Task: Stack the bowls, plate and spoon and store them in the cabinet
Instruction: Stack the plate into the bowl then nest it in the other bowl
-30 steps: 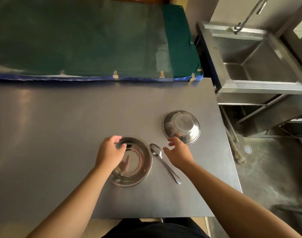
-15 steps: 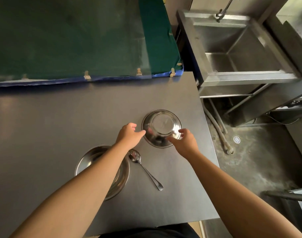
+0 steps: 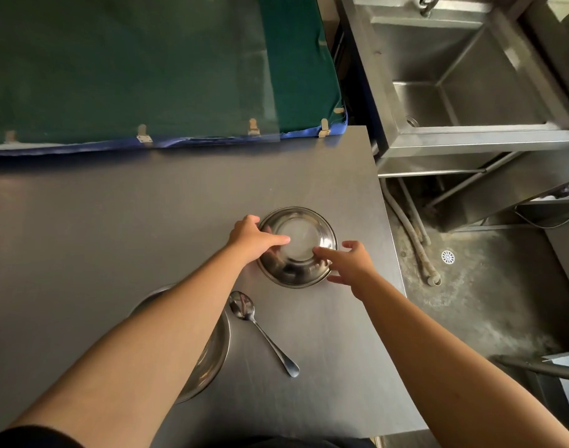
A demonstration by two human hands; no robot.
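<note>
While spoon (image 3: 260,328) lies on table (image 3: 115,227), L hand (image 3: 249,239) & R hand (image 3: 349,261) clasp far bowl (image 3: 297,247) rim, both grips pinching it.

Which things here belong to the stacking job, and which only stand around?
Job: far bowl, held by left hand and right hand; near dish under the left arm; spoon.
Around: sink, green cloth, floor drain.

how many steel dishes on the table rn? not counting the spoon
2. One bowl sits at the far right of the table, with both hands on its rim. One dish sits nearer, mostly hidden under the left forearm, left of the spoon. Anything stacked inside it cannot be seen.
</note>
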